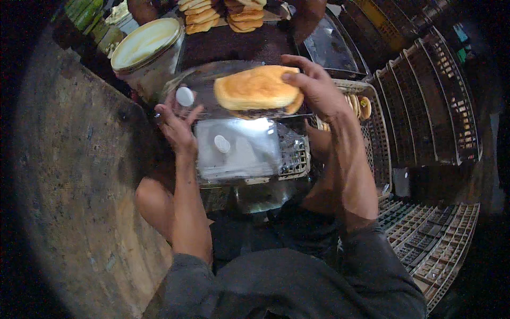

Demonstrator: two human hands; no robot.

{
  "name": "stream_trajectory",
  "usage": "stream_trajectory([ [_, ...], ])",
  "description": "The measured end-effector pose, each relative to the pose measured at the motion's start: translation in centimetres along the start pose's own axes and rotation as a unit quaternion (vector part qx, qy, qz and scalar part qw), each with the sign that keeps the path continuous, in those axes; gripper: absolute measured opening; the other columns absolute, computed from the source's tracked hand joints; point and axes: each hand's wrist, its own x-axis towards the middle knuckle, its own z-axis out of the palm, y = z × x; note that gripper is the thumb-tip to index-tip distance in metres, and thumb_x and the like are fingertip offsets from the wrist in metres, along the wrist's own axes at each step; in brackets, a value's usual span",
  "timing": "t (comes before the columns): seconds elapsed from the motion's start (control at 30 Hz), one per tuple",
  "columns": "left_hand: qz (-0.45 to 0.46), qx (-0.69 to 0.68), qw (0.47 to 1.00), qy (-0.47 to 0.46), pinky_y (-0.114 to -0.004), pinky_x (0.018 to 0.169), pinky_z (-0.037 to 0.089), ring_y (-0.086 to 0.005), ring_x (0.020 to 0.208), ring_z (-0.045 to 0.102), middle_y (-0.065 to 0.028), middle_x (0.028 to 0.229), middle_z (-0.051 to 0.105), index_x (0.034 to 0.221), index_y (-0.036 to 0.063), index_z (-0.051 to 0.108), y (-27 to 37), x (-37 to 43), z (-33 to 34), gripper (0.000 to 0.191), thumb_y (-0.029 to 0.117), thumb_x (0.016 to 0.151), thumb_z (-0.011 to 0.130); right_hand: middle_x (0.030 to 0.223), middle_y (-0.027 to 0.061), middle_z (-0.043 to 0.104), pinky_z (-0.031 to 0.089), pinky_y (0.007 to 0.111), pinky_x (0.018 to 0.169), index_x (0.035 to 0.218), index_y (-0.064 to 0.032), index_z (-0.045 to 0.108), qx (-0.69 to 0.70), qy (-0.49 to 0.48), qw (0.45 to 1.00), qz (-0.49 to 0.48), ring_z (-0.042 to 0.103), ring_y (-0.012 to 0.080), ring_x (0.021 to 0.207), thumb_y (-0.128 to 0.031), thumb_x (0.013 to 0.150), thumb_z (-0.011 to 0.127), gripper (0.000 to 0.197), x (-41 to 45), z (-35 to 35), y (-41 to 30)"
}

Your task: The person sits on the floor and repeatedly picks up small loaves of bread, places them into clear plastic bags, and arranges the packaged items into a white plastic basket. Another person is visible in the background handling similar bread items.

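My right hand (312, 85) grips the right end of a golden filled bread (257, 89), with a dark filling along its lower edge. Facing it, my left hand (177, 123) holds a clear plastic bag (203, 79) that bears a white oval label (185, 96). The bag spreads behind the bread; whether the bread is partly inside it, I cannot tell. Below the hands lies a stack of clear plastic bags (247, 155), also with a white oval label, on a plastic basket (301, 159).
A tub with pale cream residue (147, 46) stands at upper left. Flat breads (245, 18) are piled at the top, near another person's arm (310, 18). Filled breads (364, 107) sit in a crate (378, 127) at right, beside stacked crates (426, 103).
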Motion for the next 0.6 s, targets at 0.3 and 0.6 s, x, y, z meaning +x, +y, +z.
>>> stream_trajectory([
  [0.3,-0.173,-0.194,0.965,-0.021,-0.037,0.097,0.046,-0.0212,0.11,0.056,-0.0076,0.123,0.056,0.126,0.0081,0.048,-1.7,-6.9,7.0,0.051,0.041,0.089,0.058,0.121,0.0165,0.052,0.031,0.049,0.104,0.122,-0.0062,0.047,-0.396,0.19,0.808,-0.394,0.043,0.037,0.121,-0.03,0.071,0.074,0.062,-6.1,4.3,0.4],
  [0.6,-0.218,0.078,0.95,-0.209,-0.032,0.078,0.049,-0.0183,0.095,0.06,-0.0096,0.11,0.06,0.117,0.0028,0.054,-5.1,-8.9,15.6,0.049,0.042,0.087,0.061,0.107,0.0207,0.06,0.041,0.052,0.093,0.129,-0.0091,0.041,-0.548,0.175,0.782,-0.241,0.058,0.0351,0.103,-0.022,0.077,0.065,0.059,-5.1,-4.9,2.3],
])
